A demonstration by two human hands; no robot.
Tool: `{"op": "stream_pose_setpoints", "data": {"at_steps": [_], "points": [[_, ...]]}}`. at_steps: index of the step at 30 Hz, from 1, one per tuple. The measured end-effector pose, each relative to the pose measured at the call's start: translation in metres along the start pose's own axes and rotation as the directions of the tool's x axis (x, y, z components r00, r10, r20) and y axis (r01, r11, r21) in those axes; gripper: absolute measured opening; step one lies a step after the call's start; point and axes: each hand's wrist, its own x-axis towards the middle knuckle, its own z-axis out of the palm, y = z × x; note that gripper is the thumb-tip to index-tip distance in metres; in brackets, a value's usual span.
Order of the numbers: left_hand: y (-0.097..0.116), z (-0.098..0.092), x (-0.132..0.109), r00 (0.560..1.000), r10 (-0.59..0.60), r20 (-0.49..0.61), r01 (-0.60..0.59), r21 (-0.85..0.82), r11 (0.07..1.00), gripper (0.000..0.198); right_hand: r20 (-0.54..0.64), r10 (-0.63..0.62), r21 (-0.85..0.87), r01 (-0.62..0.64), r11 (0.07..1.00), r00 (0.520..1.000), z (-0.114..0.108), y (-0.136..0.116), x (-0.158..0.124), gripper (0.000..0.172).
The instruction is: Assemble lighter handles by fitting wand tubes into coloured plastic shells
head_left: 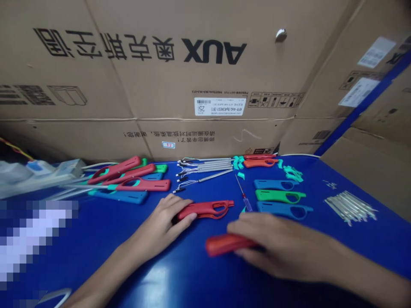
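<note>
- Left hand (159,224): fingers curled, gripping the end of a red plastic lighter shell (205,209) lying on the blue table (102,231)
- Right hand (285,246): fingers closed over a second red lighter shell (224,244), near a slim screwdriver (244,197)

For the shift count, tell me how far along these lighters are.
Looks done: handles with tubes fitted, piled left. In hand: a red handle under the left hand, another red handle under the right hand. Left to do: bare blue and green handles, wired tubes and loose rods on the right.
</note>
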Motion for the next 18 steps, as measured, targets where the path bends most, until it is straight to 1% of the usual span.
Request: {"op": "stream_pose_setpoints", "data": {"at_steps": [1,3,4,6,8,10,14,18], "points": [[-0.001,0.001,0.000,1.000,-0.003,-0.019,0.003,-0.008,1.000,0.029,0.008,-0.017,-0.062,0.018,0.998,1.000,0.013,-0.009,0.001,0.025],[-0.001,0.002,-0.001,0.999,-0.009,-0.053,0.008,-0.018,1.000,0.029,-0.013,-0.052,-0.158,0.049,0.986,0.999,0.036,-0.020,0.005,0.039],[-0.001,0.003,-0.001,0.998,-0.015,-0.069,0.014,-0.020,1.000,0.030,-0.015,-0.058,-0.188,0.054,0.981,0.998,0.044,-0.023,0.009,0.041],[-0.002,0.004,0.000,0.995,-0.028,-0.099,0.025,-0.027,0.999,0.031,-0.007,-0.057,-0.219,0.054,0.974,0.998,0.053,-0.024,0.017,0.036],[-0.002,0.005,0.000,0.993,-0.035,-0.117,0.031,-0.040,0.999,0.032,0.001,-0.050,-0.235,0.048,0.971,0.999,0.054,-0.023,0.024,0.028],[-0.004,0.006,0.000,0.991,-0.037,-0.127,0.031,-0.055,0.998,0.032,-0.009,-0.063,-0.242,0.059,0.969,0.998,0.052,-0.022,0.028,0.024],[-0.006,0.008,-0.001,0.989,-0.040,-0.140,0.029,-0.075,0.997,0.033,-0.028,-0.094,-0.235,0.085,0.968,0.995,0.047,-0.020,0.030,0.025],[-0.008,0.010,-0.001,0.988,-0.036,-0.151,0.025,-0.076,0.997,0.035,-0.036,-0.057,-0.128,0.052,0.990,0.998,0.042,-0.018,0.031,0.025]]}}
